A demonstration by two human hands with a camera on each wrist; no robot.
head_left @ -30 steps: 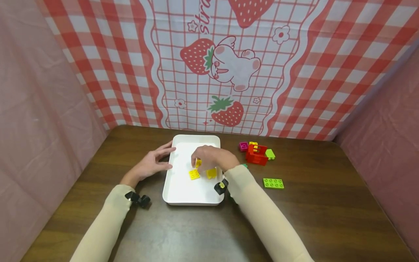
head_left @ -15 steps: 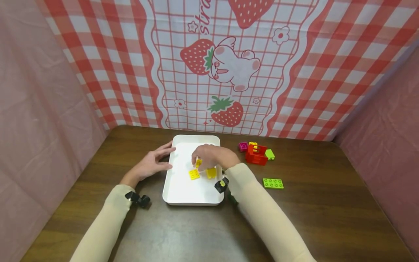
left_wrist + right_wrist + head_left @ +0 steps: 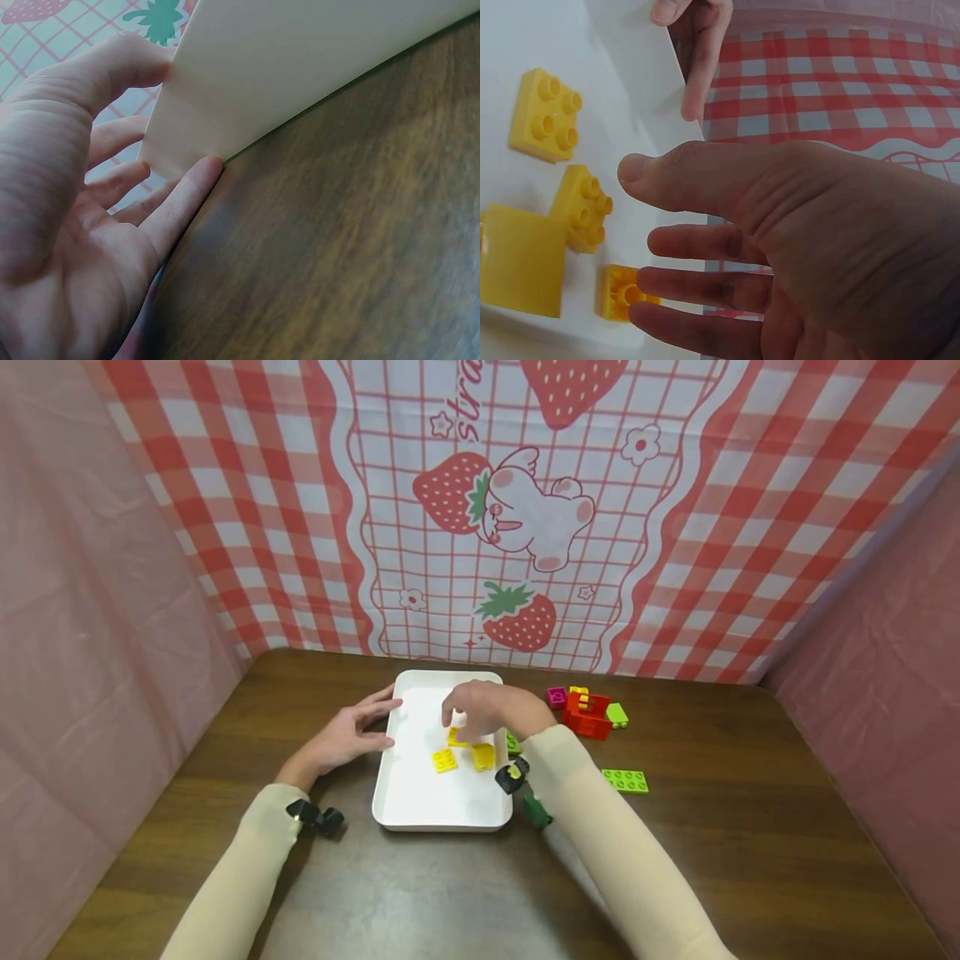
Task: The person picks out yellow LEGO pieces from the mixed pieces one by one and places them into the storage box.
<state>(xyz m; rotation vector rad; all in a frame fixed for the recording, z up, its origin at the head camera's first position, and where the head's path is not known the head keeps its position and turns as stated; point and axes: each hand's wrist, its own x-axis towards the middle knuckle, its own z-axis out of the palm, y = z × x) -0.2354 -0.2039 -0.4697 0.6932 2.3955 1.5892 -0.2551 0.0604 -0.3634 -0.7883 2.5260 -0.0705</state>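
Observation:
My left hand (image 3: 345,737) rests its fingertips along the left side of a white tray (image 3: 405,802). Its fingers are spread and relaxed, and in the left wrist view they touch the tray's outer wall (image 3: 247,82). My right hand (image 3: 483,706) hovers over the tray with nothing in its grasp, thumb and fingers apart. Below it lie several yellow toy bricks: one studs-up brick (image 3: 546,116), a second studded brick (image 3: 583,208), a curved yellow piece (image 3: 523,259), and an overturned brick (image 3: 615,296) partly behind my fingertips.
Right of the tray are a red open-sided toy piece (image 3: 587,717), a magenta brick (image 3: 557,697), a yellow brick (image 3: 578,692), a lime brick (image 3: 617,716) and a long lime brick (image 3: 626,781). A dark green piece (image 3: 537,812) lies under my right forearm. A checked cloth (image 3: 300,527) hangs behind.
My right hand has let go of a yellow brick, which now lies in the tray, and has risen slightly away from it. The left hand has stayed at the tray's side.

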